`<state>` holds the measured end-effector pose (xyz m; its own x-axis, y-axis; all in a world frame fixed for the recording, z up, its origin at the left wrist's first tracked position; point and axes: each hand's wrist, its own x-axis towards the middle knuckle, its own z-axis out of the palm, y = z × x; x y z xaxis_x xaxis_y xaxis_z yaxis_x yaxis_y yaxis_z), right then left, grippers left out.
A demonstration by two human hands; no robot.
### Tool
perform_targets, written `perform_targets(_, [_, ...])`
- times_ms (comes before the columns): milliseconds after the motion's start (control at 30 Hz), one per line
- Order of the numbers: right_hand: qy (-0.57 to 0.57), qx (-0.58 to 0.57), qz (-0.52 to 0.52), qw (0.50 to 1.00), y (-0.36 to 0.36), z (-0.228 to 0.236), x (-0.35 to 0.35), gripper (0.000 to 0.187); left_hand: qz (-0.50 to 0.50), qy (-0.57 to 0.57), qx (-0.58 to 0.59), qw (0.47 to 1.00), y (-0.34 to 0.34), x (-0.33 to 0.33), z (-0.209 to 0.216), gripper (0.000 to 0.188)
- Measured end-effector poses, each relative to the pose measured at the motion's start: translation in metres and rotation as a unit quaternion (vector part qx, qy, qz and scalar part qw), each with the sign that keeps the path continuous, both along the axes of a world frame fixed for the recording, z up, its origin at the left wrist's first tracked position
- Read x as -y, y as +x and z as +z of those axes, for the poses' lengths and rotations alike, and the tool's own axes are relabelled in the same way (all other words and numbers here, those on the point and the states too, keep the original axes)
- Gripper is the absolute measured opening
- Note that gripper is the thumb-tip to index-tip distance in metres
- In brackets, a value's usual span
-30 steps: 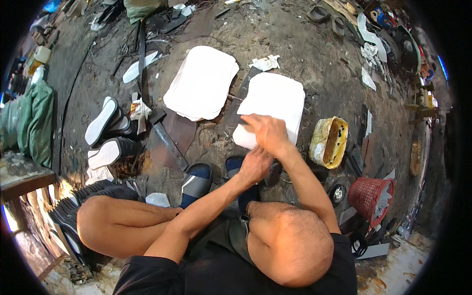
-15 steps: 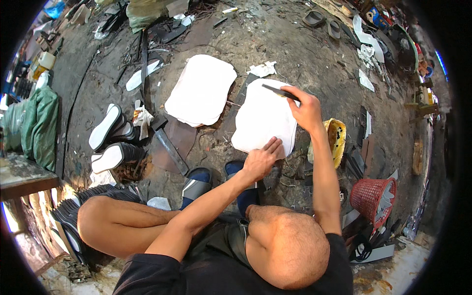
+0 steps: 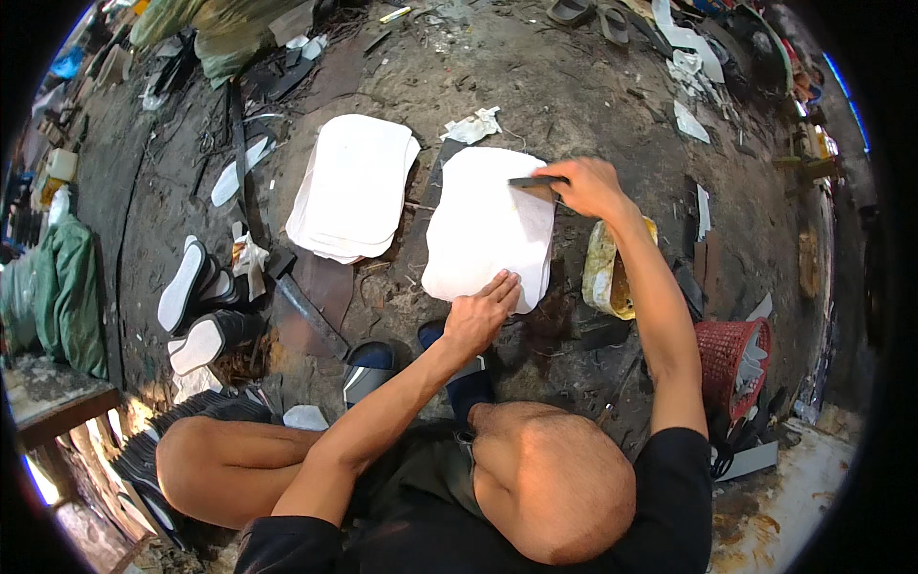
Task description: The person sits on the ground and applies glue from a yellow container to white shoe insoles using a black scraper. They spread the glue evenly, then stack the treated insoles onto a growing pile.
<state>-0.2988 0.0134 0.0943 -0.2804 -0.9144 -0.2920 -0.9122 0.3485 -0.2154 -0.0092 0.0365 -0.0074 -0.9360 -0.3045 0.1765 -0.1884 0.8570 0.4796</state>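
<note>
A stack of white sheets with rounded, wavy outlines (image 3: 483, 225) lies on the ground in front of me. My left hand (image 3: 484, 311) rests on its near edge, fingers stretched out flat on the top sheet. My right hand (image 3: 589, 187) grips a flat, dark, strip-shaped tool (image 3: 532, 182) over the far right part of that sheet. The tool's tip is at or just above the surface; I cannot tell which. Left of this stack lies a second stack of white sheets (image 3: 354, 187), untouched. A yellow tub (image 3: 602, 268) stands beside my right forearm, partly hidden by it.
A hammer (image 3: 314, 308) lies left of my feet, near several white-soled shoes (image 3: 182, 287). A red basket (image 3: 722, 364) stands at my right. Green sacking (image 3: 72, 297) and a wooden ledge (image 3: 57, 407) are at the left. Scraps and sandals (image 3: 572, 11) lie farther off.
My right hand has shifted the tool slightly toward me over the sheet, and the tool now lies more level. My left hand stays on the near edge. The whole view has shifted a little.
</note>
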Motion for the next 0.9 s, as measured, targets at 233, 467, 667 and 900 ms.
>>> perform_targets(233, [-0.064,0.066,-0.015,0.996,0.059,0.004,-0.09,0.036,0.02,-0.011,0.016,1.0,-0.002,0.004,0.008,0.046])
perform_targets(467, [-0.149,-0.013,-0.131,0.98,0.069,-0.025,-0.082,0.039,0.008,0.027,0.009,1.0,-0.009,0.027,0.014,0.048])
perform_targets(667, [-0.226,-0.019,-0.106,0.968,0.06,-0.039,-0.052,0.034,0.015,0.089,-0.054,0.994,-0.012,0.025,0.02,0.046])
perform_targets(900, [-0.253,-0.037,0.0,0.967,0.167,-0.034,-0.13,0.03,0.434,0.326,-0.149,0.827,0.029,0.067,-0.011,0.035])
